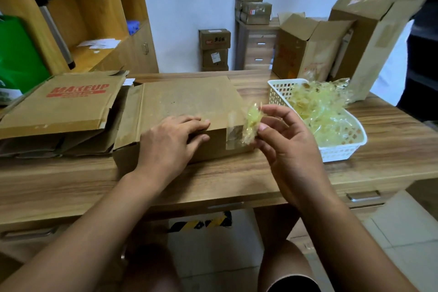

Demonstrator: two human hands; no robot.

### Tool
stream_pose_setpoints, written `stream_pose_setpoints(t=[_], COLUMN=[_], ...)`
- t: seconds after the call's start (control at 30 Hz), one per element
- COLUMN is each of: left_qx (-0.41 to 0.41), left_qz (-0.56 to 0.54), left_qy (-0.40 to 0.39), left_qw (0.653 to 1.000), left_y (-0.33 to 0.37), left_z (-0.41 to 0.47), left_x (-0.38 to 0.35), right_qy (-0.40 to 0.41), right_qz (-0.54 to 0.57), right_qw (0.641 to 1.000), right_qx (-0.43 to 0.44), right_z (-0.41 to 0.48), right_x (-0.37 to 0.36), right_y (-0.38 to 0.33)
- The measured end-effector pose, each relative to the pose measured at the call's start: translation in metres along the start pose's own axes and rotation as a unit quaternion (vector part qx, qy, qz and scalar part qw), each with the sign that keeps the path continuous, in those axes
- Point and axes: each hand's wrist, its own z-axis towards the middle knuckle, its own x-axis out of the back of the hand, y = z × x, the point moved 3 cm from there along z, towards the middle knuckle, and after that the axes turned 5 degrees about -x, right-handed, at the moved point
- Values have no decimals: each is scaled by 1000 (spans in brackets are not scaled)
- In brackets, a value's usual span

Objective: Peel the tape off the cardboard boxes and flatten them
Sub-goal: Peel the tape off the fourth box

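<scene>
Though apart, hands (pixel 170 142) (pixel 286 147) on box (pixel 189 99), tape (pixel 251 123).

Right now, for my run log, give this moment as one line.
left hand: rests on cardboard box | right hand: pinches peeled tape wad | tape strip: on box corner

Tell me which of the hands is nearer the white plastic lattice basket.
Right. The right hand hovers just left of the white plastic lattice basket, pinching a crumpled wad of yellowish tape. The left hand rests on the brown cardboard box, farther left.
</scene>
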Motion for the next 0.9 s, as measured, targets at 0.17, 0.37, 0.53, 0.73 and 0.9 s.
stream_pose_setpoints(t=[0.17,0.37,0.53,0.73,0.9], left_qx=[-6,-8,-12,-18,-15], left_qz=[-2,-5,-10,-19,-25], left_qy=[-3,-6,-4,11,13], left_qw=[1000,1000,1000,1000,999], left_y=[-3,-3,1,2,2], left_z=[-3,-5,-8,-8,-8], left_x=[-4,-4,-2,2,1], right_qy=[67,196,217,172,153], right_qz=[-193,-438,-599,-648,-673], right_qw=[969,839,751,735,718], right_qx=[136,255,171,106,94], right_z=[16,42,70,71,67], right_x=[29,78,123,136,134], right_y=[-56,-122,-124,-91,-84])
